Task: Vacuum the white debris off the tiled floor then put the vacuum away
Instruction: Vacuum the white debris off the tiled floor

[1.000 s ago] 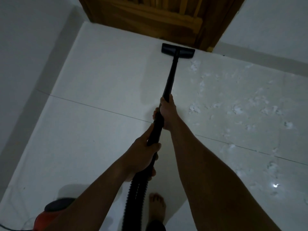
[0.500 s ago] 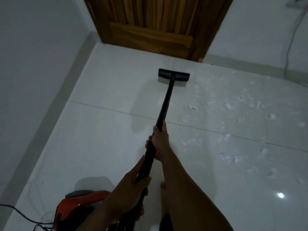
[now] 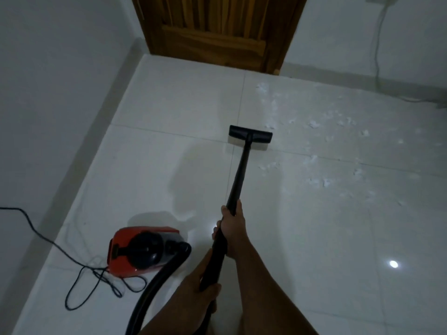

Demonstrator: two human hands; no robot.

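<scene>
big picture first: the tiled floor (image 3: 169, 170) fills the view. its whole nine o'clock side looks bare, while the three o'clock side is not. up at twelve stands the wooden door (image 3: 217, 32), shut.

down at seven o'clock sits the red vacuum body (image 3: 135, 257), out on the floor and well apart from any storage spot i can see. its black hose (image 3: 154, 286) curls round towards six. the wand (image 3: 239, 170) runs up the middle from the hands to the floor head.

both hands are on it. the right hand (image 3: 233, 228) is wrapped round the wand further up, and the left hand (image 3: 193, 284) is wrapped round it lower down, near the hose end.

the floor head (image 3: 250, 134) lies flat on the tile just past centre, right at the edge of the mess. white debris (image 3: 316, 183) is scattered from one o'clock round to four o'clock of the head. some flecks lie just beside its right end and plenty more sit well out to the right.

the power cord (image 3: 48, 240) trails off at nine, loops tangled by the body.

my read: cleaning is partly through, a fair patch is left, and putting the vacuum away is not yet begun.
</scene>
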